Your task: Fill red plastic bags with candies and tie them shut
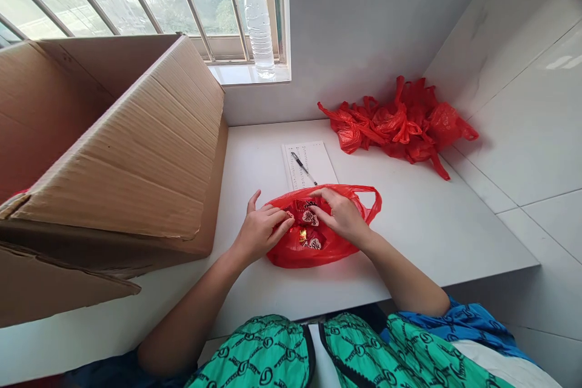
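Note:
A red plastic bag (pixel 297 257) lies open on the white table, with several red wrapped packets (pixel 310 217) inside, printed with pale labels and dark characters. At the bag's left side is my left hand (pixel 264 227), its fingers apart and resting over the rim beside the packets. My right hand (pixel 342 213) reaches in from the right, thumb and fingers spread, fingertips at the upper packets. Neither hand is closed round anything. One bag handle loops out to the right, past my right hand.
A large open cardboard box (pixel 150 145) takes up the left side. Behind the bag lie a paper (pixel 318 160) and a black pen (pixel 302 167). Crumpled red bags (pixel 400 124) are piled at the back right. A clear bottle (pixel 260 27) stands on the windowsill.

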The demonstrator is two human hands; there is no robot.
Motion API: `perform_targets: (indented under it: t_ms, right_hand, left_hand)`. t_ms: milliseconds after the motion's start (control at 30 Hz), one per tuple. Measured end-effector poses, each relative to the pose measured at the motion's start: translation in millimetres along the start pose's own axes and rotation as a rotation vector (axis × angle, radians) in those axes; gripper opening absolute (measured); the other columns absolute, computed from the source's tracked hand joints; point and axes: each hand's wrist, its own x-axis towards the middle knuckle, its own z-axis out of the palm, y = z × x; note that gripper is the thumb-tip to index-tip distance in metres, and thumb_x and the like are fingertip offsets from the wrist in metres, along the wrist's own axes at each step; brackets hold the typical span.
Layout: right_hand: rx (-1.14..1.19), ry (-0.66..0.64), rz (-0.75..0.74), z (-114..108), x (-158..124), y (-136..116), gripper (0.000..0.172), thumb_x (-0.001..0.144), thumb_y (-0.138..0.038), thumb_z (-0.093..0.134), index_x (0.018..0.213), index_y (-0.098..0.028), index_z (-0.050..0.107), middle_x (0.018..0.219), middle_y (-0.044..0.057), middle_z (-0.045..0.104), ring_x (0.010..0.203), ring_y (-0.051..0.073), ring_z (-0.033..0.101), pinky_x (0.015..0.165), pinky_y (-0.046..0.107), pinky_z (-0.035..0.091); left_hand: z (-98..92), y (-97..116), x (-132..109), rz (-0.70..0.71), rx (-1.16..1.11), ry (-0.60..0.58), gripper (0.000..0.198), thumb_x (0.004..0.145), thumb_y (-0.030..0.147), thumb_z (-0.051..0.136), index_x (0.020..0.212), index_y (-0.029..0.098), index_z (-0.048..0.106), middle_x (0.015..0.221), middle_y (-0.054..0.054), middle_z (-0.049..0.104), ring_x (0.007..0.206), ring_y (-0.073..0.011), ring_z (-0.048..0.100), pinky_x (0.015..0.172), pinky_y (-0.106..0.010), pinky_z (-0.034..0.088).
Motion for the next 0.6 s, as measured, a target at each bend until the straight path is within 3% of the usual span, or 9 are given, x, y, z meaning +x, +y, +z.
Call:
perform_targets:
  t_ms: [100,200,367,467,600]
  right_hand:
    - [-0.069,-0.021,-0.068,2,0,2,0.015,0.096,-0.025,0.054,0.109,-0.023,0.062,0.108,0.005,0.068,0.099,0.021,0.065,0.086,0.035,0.051]
    - [-0.081,-0.152,-0.095,4,-2,2,0.014,0.096,-0.028,0.055,0.105,-0.023,0.064,0.103,0.004,0.070,0.094,0.020,0.066,0.080,0.032,0.052]
    - [-0.109,-0.391,0.155,5,-8,6,0.026,0.097,-0.039,0.051,0.119,-0.029,0.060,0.111,0.002,0.070,0.095,0.021,0.068,0.074,0.032,0.054]
    - [-0.118,-0.430,0.272,4,-11,9,0.033,0.097,-0.046,0.046,0.126,-0.035,0.056,0.113,0.000,0.070,0.097,0.023,0.069,0.077,0.035,0.055]
    - [-0.145,-0.436,0.263,8,-11,11,0.036,0.097,-0.045,0.046,0.131,-0.036,0.055,0.119,0.000,0.069,0.102,0.024,0.068,0.082,0.037,0.055]
  left_hand:
    - [0.8,-5,0,0.020,-0.002,0.035,0.020,0.099,0.028,0.044,0.098,0.022,0.064,0.085,0.005,0.074,0.068,-0.0100,0.066,0.122,-0.045,0.015]
    - [2.3,-10,0,0.022,0.036,0.091,0.019,0.099,0.025,0.044,0.104,0.022,0.062,0.081,0.006,0.075,0.057,-0.0094,0.063,0.119,-0.042,0.026]
    - [5.2,-20,-3,-0.031,0.222,0.032,0.018,0.096,0.032,0.050,0.097,0.022,0.065,0.084,0.001,0.074,0.065,-0.0147,0.066,0.115,-0.048,0.029]
    - [9.6,-26,-6,-0.086,0.277,-0.040,0.023,0.092,0.040,0.057,0.104,0.022,0.065,0.096,-0.005,0.070,0.077,-0.0201,0.068,0.113,-0.053,0.030]
    - [14.6,-30,-6,-0.116,0.280,-0.069,0.028,0.090,0.039,0.059,0.112,0.023,0.064,0.099,-0.006,0.067,0.082,-0.0211,0.066,0.114,-0.056,0.027]
